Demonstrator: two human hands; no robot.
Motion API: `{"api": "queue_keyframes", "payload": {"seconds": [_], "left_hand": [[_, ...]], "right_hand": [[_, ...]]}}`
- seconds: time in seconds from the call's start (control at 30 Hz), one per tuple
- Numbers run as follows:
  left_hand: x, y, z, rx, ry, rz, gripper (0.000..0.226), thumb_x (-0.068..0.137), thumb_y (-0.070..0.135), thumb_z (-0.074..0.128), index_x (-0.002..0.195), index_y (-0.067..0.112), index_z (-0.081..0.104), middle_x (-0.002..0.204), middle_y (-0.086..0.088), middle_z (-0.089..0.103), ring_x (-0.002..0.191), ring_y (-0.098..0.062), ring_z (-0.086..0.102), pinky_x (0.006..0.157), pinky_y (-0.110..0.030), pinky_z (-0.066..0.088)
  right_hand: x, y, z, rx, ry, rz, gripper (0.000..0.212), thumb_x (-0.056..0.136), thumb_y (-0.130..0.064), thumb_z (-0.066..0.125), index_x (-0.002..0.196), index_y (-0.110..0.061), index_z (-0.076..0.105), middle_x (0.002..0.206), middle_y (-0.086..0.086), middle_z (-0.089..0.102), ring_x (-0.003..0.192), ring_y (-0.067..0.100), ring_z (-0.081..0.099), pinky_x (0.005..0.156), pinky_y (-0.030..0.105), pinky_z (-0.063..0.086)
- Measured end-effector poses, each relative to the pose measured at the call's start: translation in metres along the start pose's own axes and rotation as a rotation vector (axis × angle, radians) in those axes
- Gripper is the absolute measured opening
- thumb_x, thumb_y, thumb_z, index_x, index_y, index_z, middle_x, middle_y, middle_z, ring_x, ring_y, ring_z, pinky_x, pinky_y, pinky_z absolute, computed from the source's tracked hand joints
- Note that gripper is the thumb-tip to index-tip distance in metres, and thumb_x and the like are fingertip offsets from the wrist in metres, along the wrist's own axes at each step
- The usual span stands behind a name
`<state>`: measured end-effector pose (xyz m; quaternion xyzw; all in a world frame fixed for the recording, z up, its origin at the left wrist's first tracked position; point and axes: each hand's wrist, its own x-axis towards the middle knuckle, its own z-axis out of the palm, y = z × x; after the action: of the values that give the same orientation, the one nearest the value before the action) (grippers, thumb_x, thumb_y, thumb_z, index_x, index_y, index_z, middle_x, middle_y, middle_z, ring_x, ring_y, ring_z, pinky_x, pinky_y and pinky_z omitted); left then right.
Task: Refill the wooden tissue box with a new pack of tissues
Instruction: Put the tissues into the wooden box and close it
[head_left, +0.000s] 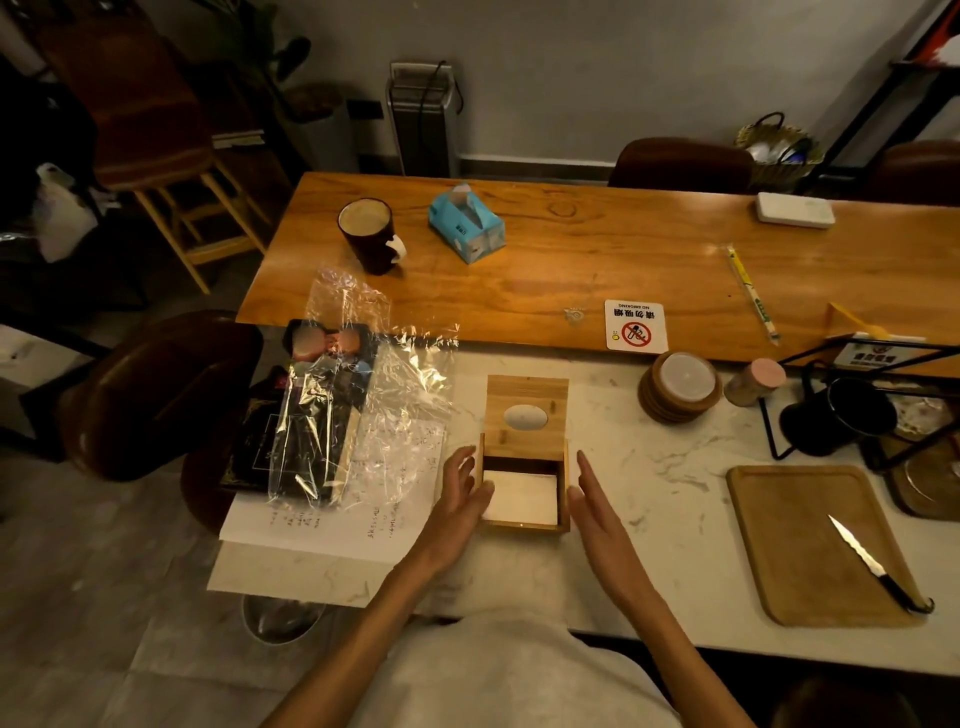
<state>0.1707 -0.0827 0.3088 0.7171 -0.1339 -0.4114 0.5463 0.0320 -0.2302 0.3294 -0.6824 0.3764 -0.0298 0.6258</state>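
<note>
Left hand and right hand, fingers straight and gripping nothing, flank the square wooden tissue box on the white marble counter, white tissues showing inside, oval-holed lid at its far side.

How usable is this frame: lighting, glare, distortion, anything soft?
Head view: dim, warm indoor light, corners falling dark; glare streaks on the clear plastic wrap and a glint on the knife; wide-angle bowing curves the wooden table edge; the wooden tissue box reads sharp enough.
</note>
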Motion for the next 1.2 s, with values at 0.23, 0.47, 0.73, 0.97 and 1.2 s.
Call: {"api": "queue_keyframes", "payload": {"seconds": [0.23, 0.47, 0.73, 0.97, 1.2], "left_hand": [[0.045, -0.010, -0.001, -0.196, -0.152, -0.141, 0.070, 0.089, 0.072, 0.047, 0.151, 0.046, 0.025, 0.159, 0.013, 0.030, 0.146, -0.012, 0.030, 0.121, -0.050, 0.022], [0.050, -0.001, 0.022, -0.242, -0.174, -0.128, 0.074, 0.087, 0.070, 0.051, 0.151, 0.044, 0.026, 0.157, 0.013, 0.034, 0.144, -0.012, 0.034, 0.120, -0.048, 0.026], [0.045, 0.001, 0.024, -0.166, -0.200, -0.118, 0.071, 0.090, 0.070, 0.046, 0.151, 0.044, 0.023, 0.158, 0.012, 0.032, 0.146, -0.013, 0.030, 0.120, -0.051, 0.024], [0.056, 0.069, 0.018, -0.281, -0.191, -0.241, 0.040, 0.101, 0.057, 0.025, 0.138, 0.050, 0.037, 0.141, 0.014, 0.039, 0.132, -0.015, 0.034, 0.103, -0.063, 0.035], [0.061, 0.057, 0.008, -0.404, -0.144, -0.223, 0.053, 0.095, 0.064, 0.036, 0.109, 0.025, 0.069, 0.143, -0.001, 0.053, 0.139, -0.021, 0.039, 0.100, -0.070, 0.037]], "right_hand": [[0.022, -0.018, -0.011, 0.356, -0.122, 0.232, 0.049, 0.094, -0.065, 0.021, 0.138, -0.050, 0.036, 0.145, -0.010, 0.045, 0.138, 0.023, 0.041, 0.109, 0.039, 0.038], [0.022, -0.012, -0.032, 0.336, -0.096, 0.254, 0.057, 0.094, -0.067, 0.020, 0.144, -0.045, 0.035, 0.145, -0.011, 0.045, 0.135, 0.021, 0.044, 0.105, 0.037, 0.038], [0.019, -0.004, -0.030, 0.304, -0.050, 0.276, 0.053, 0.097, -0.062, 0.020, 0.143, -0.042, 0.038, 0.141, -0.011, 0.048, 0.131, 0.020, 0.047, 0.100, 0.033, 0.042], [0.053, -0.023, -0.045, 0.358, -0.042, 0.289, 0.069, 0.091, -0.073, 0.018, 0.150, -0.039, 0.028, 0.161, -0.001, 0.025, 0.148, 0.028, 0.020, 0.116, 0.056, 0.021], [0.064, -0.008, -0.050, 0.539, -0.060, 0.311, 0.071, 0.089, -0.074, 0.029, 0.130, -0.026, 0.060, 0.143, -0.001, 0.053, 0.137, 0.028, 0.041, 0.113, 0.058, 0.031]]}}
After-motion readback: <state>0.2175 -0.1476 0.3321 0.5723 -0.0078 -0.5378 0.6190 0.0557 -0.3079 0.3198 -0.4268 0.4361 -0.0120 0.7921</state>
